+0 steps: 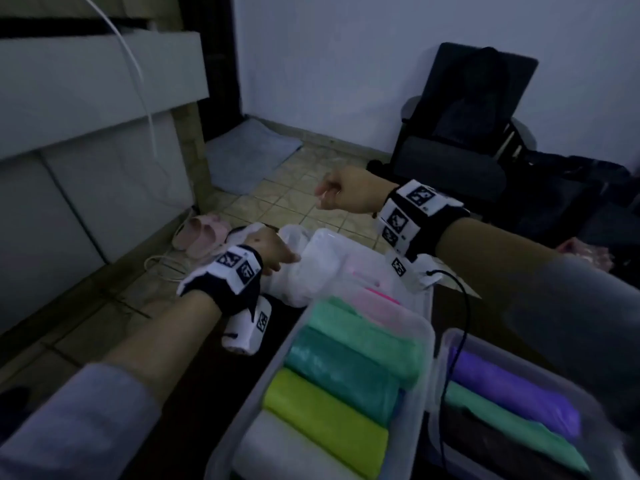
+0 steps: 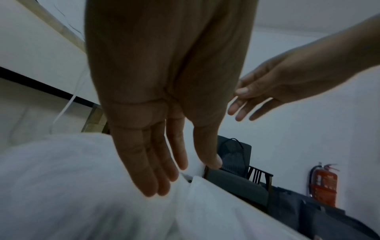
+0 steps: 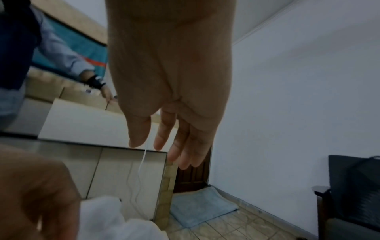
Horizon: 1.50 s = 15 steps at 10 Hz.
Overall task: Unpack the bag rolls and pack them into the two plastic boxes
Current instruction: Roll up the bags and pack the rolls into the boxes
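Note:
Two clear plastic boxes stand at the lower right. The left box holds pink, light green, teal, yellow-green and white bag rolls. The right box holds purple, green and dark rolls. A crumpled white plastic bag lies over the left box's far end. My left hand rests on it with straight fingers. My right hand hovers above the floor beyond the bag, fingers relaxed and empty.
Pink slippers and a white cable lie on the tiled floor to the left, beside a grey cabinet. A blue mat lies farther back. A dark chair stands at the right wall, near a fire extinguisher. Another person's sleeve shows.

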Tool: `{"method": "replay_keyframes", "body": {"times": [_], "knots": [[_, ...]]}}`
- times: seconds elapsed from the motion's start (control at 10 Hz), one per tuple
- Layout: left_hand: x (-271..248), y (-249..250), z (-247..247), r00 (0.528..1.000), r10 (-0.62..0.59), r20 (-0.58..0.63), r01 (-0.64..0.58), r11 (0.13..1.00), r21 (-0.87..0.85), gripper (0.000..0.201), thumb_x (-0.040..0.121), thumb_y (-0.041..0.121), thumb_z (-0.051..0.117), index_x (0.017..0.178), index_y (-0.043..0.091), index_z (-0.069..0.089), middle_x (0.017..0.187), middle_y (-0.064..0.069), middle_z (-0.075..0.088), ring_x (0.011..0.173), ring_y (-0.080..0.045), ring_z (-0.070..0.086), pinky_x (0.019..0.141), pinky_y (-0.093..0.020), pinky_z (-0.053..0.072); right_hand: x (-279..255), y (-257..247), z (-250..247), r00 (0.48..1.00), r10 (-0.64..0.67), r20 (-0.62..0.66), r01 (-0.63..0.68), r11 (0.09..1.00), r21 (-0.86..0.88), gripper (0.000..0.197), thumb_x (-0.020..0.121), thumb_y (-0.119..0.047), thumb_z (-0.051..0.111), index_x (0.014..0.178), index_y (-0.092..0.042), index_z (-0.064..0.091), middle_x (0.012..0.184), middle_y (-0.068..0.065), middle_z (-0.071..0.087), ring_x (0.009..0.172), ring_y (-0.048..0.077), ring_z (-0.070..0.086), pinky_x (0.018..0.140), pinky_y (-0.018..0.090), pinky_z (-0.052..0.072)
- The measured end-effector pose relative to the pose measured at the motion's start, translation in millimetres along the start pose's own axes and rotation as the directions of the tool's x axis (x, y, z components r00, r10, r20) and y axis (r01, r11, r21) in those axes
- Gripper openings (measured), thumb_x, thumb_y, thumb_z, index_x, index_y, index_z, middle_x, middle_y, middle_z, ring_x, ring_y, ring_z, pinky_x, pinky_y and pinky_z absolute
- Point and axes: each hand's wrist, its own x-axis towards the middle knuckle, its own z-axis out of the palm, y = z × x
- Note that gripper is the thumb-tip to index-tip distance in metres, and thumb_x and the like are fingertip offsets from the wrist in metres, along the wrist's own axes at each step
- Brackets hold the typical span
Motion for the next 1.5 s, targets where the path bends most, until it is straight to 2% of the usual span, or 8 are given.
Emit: {"method": "replay_keyframes", "body": {"times": [0.3, 0.6, 0.8, 0.9, 1.0, 1.1, 1.2, 1.5], "knots": [[46.6, -27.6, 16.5, 0.998, 0.063, 0.025, -0.066, 0.986, 0.151, 0.034, 0.080, 0.030, 0.072, 0.087, -0.004, 0.071, 0.055, -0.003, 0.058, 0.049, -0.011, 0.052, 0.041, -0.011, 0.043, 99.0, 16.9, 71.4, 0.980, -0.074, 0.185, 0.117, 0.965, -0.236, 0.054, 0.090, -0.033, 0.061, 0.135, -0.010, 0.043, 0.136, 0.012, 0.047, 0.122, 0.027, 0.045, 0.094, 0.029, 0.036], [54.3, -30.7, 28.0, 0.995, 0.087, 0.038, -0.092, 0.984, 0.152, 0.010, 0.081, 0.006, 0.066, 0.084, 0.008, 0.057, 0.066, -0.005, 0.057, 0.056, -0.018, 0.056, 0.067, -0.034, 0.055, 134.1, 11.7, 135.4, 0.948, 0.012, 0.317, 0.054, 0.979, -0.198, 0.077, 0.091, -0.034, 0.060, 0.149, -0.011, 0.016, 0.147, 0.009, 0.035, 0.132, 0.024, 0.040, 0.103, 0.033, 0.034], [52.7, -38.1, 35.6, 0.993, 0.108, 0.038, -0.113, 0.980, 0.166, 0.027, 0.076, 0.004, 0.065, 0.101, 0.008, 0.057, 0.090, -0.014, 0.061, 0.075, -0.024, 0.060, 0.072, -0.038, 0.055, 139.5, 24.6, 150.5, 0.948, 0.020, 0.319, 0.061, 0.969, -0.241, 0.037, 0.085, -0.023, 0.065, 0.120, -0.012, 0.058, 0.110, 0.009, 0.060, 0.092, 0.022, 0.053, 0.076, 0.028, 0.036], [53.2, -42.5, 36.2, 0.990, 0.135, 0.031, -0.139, 0.971, 0.194, 0.050, 0.076, 0.007, 0.066, 0.125, 0.004, 0.053, 0.082, -0.005, 0.061, 0.072, -0.016, 0.057, 0.064, -0.027, 0.048, 131.7, 21.1, 140.7, 0.950, 0.034, 0.311, 0.051, 0.964, -0.262, 0.016, 0.085, -0.025, 0.066, 0.089, -0.017, 0.054, 0.072, -0.002, 0.048, 0.062, 0.011, 0.043, 0.069, 0.028, 0.037], [50.2, -43.9, 35.5, 0.988, 0.153, 0.024, -0.154, 0.964, 0.216, 0.024, 0.076, 0.009, 0.068, 0.099, 0.014, 0.061, 0.085, -0.007, 0.057, 0.076, -0.016, 0.051, 0.066, -0.023, 0.038, 133.0, 19.8, 137.3, 0.933, -0.071, 0.353, 0.127, 0.982, -0.138, 0.028, 0.089, -0.015, 0.060, 0.065, -0.011, 0.045, 0.059, -0.001, 0.035, 0.052, 0.009, 0.028, 0.053, 0.018, 0.029], [47.4, -46.8, 37.2, 0.990, 0.144, 0.000, -0.140, 0.964, 0.226, 0.038, 0.074, 0.013, 0.072, 0.111, 0.010, 0.067, 0.108, -0.009, 0.066, 0.099, -0.020, 0.061, 0.074, -0.018, 0.040, 130.1, 19.5, 124.5, 0.955, -0.098, 0.279, 0.126, 0.988, -0.085, 0.020, 0.095, -0.015, 0.051, 0.079, -0.003, 0.050, 0.074, 0.009, 0.045, 0.062, 0.014, 0.040, 0.055, 0.016, 0.032], [43.3, -48.6, 39.6, 0.990, 0.137, -0.029, -0.128, 0.970, 0.208, 0.061, 0.072, 0.012, 0.072, 0.131, 0.016, 0.055, 0.117, -0.010, 0.064, 0.105, -0.019, 0.061, 0.081, -0.015, 0.043, 124.6, 22.9, 105.7, 0.984, -0.153, 0.091, 0.149, 0.988, 0.043, 0.028, 0.096, -0.020, 0.051, 0.112, 0.002, 0.057, 0.113, 0.017, 0.056, 0.097, 0.024, 0.051, 0.073, 0.023, 0.031], [50.0, -56.4, 46.7, 0.999, -0.033, 0.025, 0.027, 0.978, 0.207, 0.051, 0.077, 0.004, 0.068, 0.124, 0.020, 0.058, 0.121, -0.008, 0.060, 0.109, -0.021, 0.058, 0.086, -0.024, 0.048, 107.4, 44.1, 66.4, 0.921, 0.048, -0.387, 0.094, 0.935, 0.341, 0.041, 0.098, -0.022, 0.047, 0.134, -0.004, 0.042, 0.128, 0.016, 0.055, 0.116, 0.029, 0.053, 0.090, 0.026, 0.038]]}}
